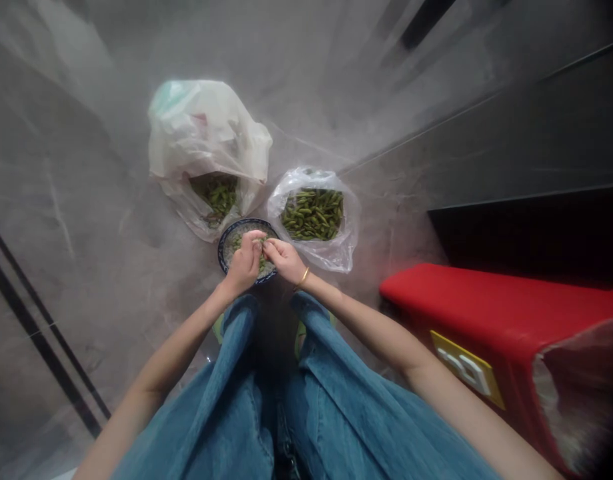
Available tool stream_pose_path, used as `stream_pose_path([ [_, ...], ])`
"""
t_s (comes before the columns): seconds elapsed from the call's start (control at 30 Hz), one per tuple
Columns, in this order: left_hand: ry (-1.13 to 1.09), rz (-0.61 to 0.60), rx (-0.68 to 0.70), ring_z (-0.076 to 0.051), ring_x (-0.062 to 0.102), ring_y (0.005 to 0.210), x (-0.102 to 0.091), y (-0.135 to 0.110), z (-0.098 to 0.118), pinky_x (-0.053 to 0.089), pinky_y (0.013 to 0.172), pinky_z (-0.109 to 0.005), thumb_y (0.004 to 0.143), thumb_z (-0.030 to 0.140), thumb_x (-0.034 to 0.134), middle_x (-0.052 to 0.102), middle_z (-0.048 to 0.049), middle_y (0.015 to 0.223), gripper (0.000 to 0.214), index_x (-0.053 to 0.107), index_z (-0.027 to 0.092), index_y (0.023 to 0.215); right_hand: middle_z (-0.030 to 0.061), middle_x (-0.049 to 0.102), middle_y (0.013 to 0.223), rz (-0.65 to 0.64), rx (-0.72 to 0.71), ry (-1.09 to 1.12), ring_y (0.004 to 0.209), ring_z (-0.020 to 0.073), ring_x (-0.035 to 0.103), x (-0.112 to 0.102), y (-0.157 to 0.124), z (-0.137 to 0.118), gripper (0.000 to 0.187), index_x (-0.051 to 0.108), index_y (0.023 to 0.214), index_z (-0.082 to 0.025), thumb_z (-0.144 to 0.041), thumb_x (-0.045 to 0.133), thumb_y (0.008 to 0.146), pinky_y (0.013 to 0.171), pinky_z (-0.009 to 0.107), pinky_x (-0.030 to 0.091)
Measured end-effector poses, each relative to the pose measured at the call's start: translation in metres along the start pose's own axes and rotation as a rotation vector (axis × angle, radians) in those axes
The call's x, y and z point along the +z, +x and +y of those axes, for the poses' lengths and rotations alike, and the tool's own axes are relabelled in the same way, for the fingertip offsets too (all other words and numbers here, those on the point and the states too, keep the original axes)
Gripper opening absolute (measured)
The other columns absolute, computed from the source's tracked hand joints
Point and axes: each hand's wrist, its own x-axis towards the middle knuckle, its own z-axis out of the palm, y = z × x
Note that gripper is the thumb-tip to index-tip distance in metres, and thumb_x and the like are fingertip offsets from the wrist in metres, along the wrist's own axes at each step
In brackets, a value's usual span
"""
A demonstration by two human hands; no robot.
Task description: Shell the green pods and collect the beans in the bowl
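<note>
My left hand [246, 261] and my right hand [285, 259] meet over a blue-rimmed bowl [226, 239] on the floor. Both hands pinch a small green pod [261, 245] between their fingertips. The bowl holds pale shelled beans and is partly hidden by my hands. A clear plastic bag [336, 250] full of green pods lies just right of the bowl. A white plastic bag [206, 143] with some green pods inside lies behind the bowl to the left. A gold bangle [304, 275] is on my right wrist.
I sit low with my knees in blue jeans [266, 400] either side of the bowl. A red box [486, 313] with a yellow label stands at my right. The floor is grey marble tile [86, 233]; a dark wall base runs at the right.
</note>
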Motion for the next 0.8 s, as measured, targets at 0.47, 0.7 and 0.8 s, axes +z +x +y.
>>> stream_pose_path([
  [0.47, -0.386, 0.234, -0.366, -0.008, 0.040, 0.053, 0.016, -0.010, 0.002, 0.038, 0.050, -0.020, 0.095, 0.047, 0.040, 0.040, 0.0040, 0.070, 0.027, 0.043, 0.023, 0.105, 0.0053, 0.048, 0.064, -0.057, -0.380, -0.830, 0.066, 0.0188, 0.039, -0.008, 0.005, -0.009, 0.035, 0.047, 0.066, -0.021, -0.037, 0.033, 0.094, 0.072, 0.037, 0.025],
  [0.7, -0.385, 0.330, -0.402, -0.009, 0.032, 0.049, 0.015, -0.004, -0.025, 0.033, 0.051, -0.022, 0.095, 0.055, 0.031, 0.026, 0.0073, 0.062, 0.034, 0.035, 0.025, 0.111, 0.0029, 0.047, 0.062, -0.253, -0.468, -0.786, 0.065, 0.0165, 0.039, 0.009, -0.014, -0.001, 0.035, 0.048, 0.064, -0.020, -0.038, 0.040, 0.093, 0.072, 0.035, 0.026],
  [0.8, -0.467, 0.273, -0.387, -0.009, 0.029, 0.048, 0.004, 0.002, -0.029, 0.031, 0.050, -0.022, 0.094, 0.055, 0.033, 0.022, 0.0074, 0.061, 0.032, 0.035, 0.027, 0.109, 0.0017, 0.048, 0.062, -0.262, -0.323, -0.644, 0.063, 0.0151, 0.040, 0.015, -0.019, 0.012, 0.031, 0.047, 0.063, -0.020, -0.033, 0.043, 0.092, 0.070, 0.033, 0.029],
])
